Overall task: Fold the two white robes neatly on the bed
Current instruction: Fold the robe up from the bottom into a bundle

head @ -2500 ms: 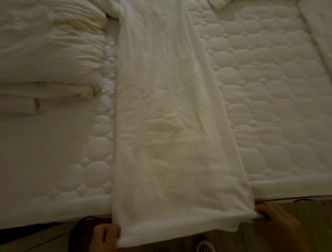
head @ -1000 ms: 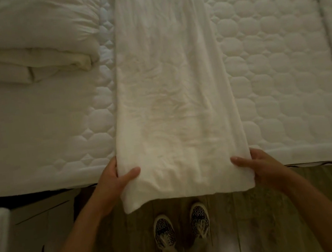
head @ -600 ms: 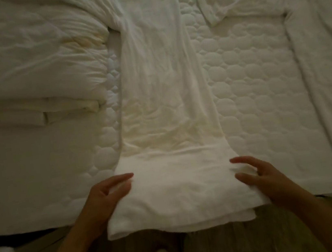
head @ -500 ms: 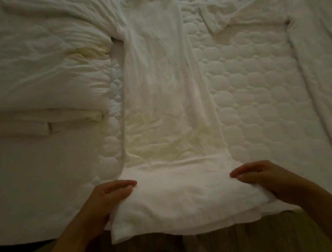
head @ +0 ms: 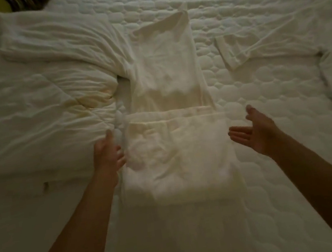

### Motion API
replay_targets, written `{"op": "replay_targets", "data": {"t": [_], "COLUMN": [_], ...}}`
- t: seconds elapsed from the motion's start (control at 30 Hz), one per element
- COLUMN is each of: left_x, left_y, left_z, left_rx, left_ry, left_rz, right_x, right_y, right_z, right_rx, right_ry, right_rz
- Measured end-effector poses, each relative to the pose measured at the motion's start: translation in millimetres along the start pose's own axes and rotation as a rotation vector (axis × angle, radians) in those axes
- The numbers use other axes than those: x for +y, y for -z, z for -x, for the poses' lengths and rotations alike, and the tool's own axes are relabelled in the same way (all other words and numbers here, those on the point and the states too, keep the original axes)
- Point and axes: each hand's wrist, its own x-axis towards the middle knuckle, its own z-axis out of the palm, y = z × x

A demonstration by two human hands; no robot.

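On a quilted bed (head: 263,95), a half-folded white robe (head: 176,145) lies between the left hand (head: 108,155), touching its edge, and the open, empty right hand (head: 253,132).

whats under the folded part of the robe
The folded part lies on the robe's own lower layers, whose edge shows at its far side, over the quilted bed. How many layers lie beneath is hidden.
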Motion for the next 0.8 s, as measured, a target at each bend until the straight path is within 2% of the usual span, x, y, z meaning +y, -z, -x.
{"op": "replay_targets", "data": {"t": [0.07, 0.1, 0.13, 0.27, 0.4, 0.53, 0.63, 0.8], "left_x": [-24.8, -37.8, -51.1, -76.6, -81.2, -80.7, -88.3, -89.7], "left_y": [-10.3, -9.8, -7.9, 1.1, 8.6, 10.8, 11.3, 17.5], "left_z": [-9.6, -13.1, -21.1, -34.5, -33.7, -26.4, -18.0, -18.7], "left_rx": [0.082, 0.047, 0.018, -0.023, -0.244, -0.249, -0.185, -0.35], "left_ry": [-0.115, -0.1, -0.051, -0.026, 0.07, 0.071, 0.036, 0.273], "left_rz": [-0.458, -0.54, -0.526, -0.37, -0.253, -0.157, -0.098, -0.068], "right_x": [24.0, 36.3, 48.8, 79.6, 88.5, 94.1, 96.3, 106.6], "right_y": [-14.8, -20.7, -24.4, -14.9, 4.4, 15.9, 28.0, 25.5], "right_z": [-19.8, -22.2, -29.5, -55.1, -53.8, -37.0, -31.7, -35.4], "right_rx": [0.137, 0.149, 0.141, 0.135, -0.071, -0.147, -0.102, -0.108], "right_ry": [0.154, 0.199, 0.206, 0.141, -0.022, 0.051, 0.084, 0.048], "right_rz": [0.431, 0.603, 0.68, 0.61, 0.494, 0.472, 0.403, 0.444]}}
